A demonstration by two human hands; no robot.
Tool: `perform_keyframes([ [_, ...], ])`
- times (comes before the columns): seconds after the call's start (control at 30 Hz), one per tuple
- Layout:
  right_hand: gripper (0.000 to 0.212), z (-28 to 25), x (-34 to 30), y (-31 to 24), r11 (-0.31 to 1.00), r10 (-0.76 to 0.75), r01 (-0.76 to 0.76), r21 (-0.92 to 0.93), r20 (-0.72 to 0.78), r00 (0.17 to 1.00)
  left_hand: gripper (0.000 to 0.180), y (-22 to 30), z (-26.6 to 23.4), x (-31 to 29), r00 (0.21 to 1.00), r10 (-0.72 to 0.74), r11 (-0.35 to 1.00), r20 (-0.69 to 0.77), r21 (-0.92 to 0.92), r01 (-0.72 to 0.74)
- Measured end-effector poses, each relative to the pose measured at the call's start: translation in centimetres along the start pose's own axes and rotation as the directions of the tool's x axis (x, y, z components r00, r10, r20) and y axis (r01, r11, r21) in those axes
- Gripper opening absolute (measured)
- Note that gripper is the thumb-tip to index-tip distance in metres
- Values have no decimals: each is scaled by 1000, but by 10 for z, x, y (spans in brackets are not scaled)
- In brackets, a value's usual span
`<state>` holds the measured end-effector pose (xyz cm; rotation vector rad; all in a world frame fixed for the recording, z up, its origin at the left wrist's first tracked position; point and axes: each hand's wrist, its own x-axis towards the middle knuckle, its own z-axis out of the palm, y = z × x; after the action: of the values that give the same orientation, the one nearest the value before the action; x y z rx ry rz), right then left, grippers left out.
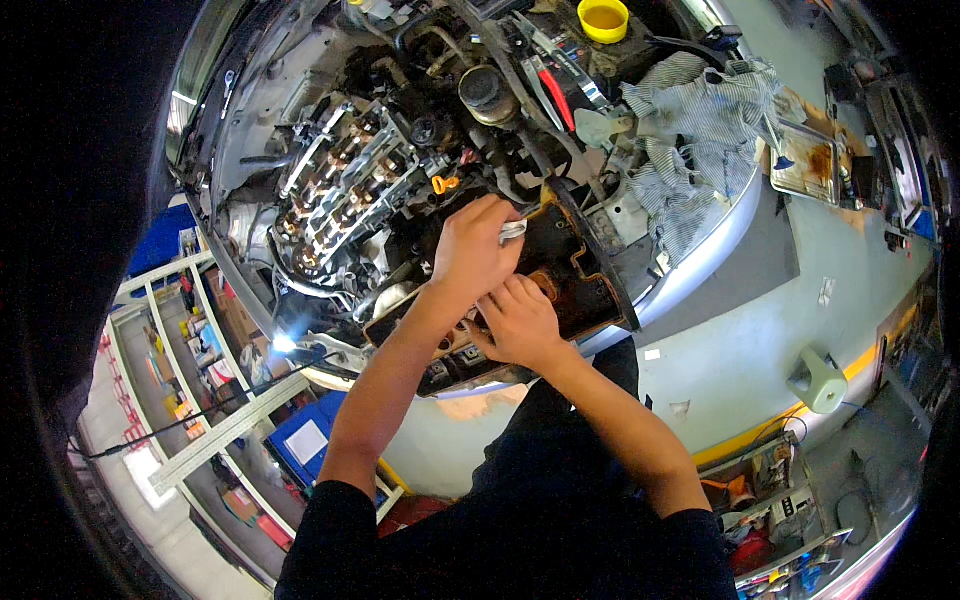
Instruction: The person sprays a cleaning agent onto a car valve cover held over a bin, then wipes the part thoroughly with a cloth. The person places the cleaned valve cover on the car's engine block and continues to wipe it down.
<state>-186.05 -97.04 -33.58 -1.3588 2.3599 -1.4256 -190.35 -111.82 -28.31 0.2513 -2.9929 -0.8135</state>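
An upturned valve cover (560, 262) lies across the front of the engine bay, its dark, oily inner side up and an orange-brown gasket line along its rim. Over its middle my left hand (472, 248) is closed around a small pale, silvery thing (513, 231), mostly hidden by the fingers. Just below and to the right, my right hand (520, 322) presses on the cover with bent fingers, holding it. The open engine head (350, 190) shows its camshafts at the left.
A striped rag (705, 125) drapes the right fender. Red-handled pliers (553, 98) and a yellow cup of amber liquid (603, 20) sit at the back. An orange dipstick loop (445, 185) stands behind my left hand. A lit work lamp (285, 345) is at left, above a parts-filled rack (215, 440).
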Motion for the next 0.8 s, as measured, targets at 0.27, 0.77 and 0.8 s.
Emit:
perform_keyframes([
  [0.27, 40, 4, -6, 4, 997, 38, -40, 67, 28, 999, 15, 22, 19, 23, 999, -34, 998, -29, 44, 36],
  [0.77, 41, 6, -12, 9, 997, 25, -26, 78, 13, 1000, 16, 36, 34, 27, 988, 11, 997, -152, 77, 1],
  [0.8, 41, 7, -11, 9, 995, 40, -42, 86, 23, 999, 17, 35, 34, 28, 990, 49, 992, -135, 118, -33],
])
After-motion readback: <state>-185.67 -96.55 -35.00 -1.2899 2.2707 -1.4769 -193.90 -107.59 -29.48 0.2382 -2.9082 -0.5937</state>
